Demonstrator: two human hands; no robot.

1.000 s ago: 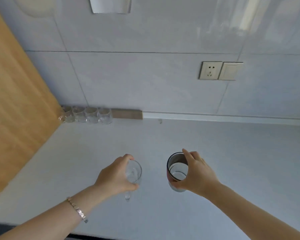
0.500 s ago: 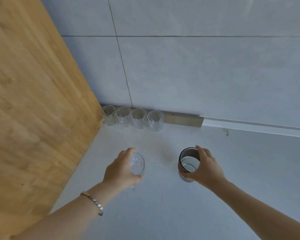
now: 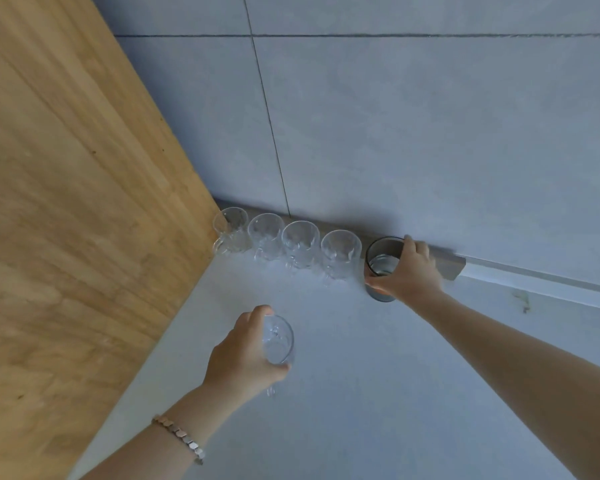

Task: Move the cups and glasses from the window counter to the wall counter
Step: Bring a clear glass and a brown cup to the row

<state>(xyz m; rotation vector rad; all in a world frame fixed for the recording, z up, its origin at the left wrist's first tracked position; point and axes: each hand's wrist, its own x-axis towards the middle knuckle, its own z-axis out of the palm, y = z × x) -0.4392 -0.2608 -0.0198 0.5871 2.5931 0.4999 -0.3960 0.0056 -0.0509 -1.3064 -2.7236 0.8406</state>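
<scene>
Several clear glass cups (image 3: 300,245) stand in a row along the back wall of the grey wall counter (image 3: 378,393), starting at the wooden panel. My right hand (image 3: 407,271) grips a dark smoky glass (image 3: 381,268) by its rim at the right end of that row, close to the wall; whether its base touches the counter I cannot tell. My left hand (image 3: 245,358) holds a clear glass cup (image 3: 278,341) above the counter, nearer to me and in front of the row.
A tall wooden panel (image 3: 66,237) closes off the left side. Grey wall tiles (image 3: 430,133) rise behind the counter, with a brown and white strip (image 3: 452,266) along their base.
My right hand has carried the dark glass forward to the right end of the row by the wall. My left hand and its clear cup have come a little closer to the row.
</scene>
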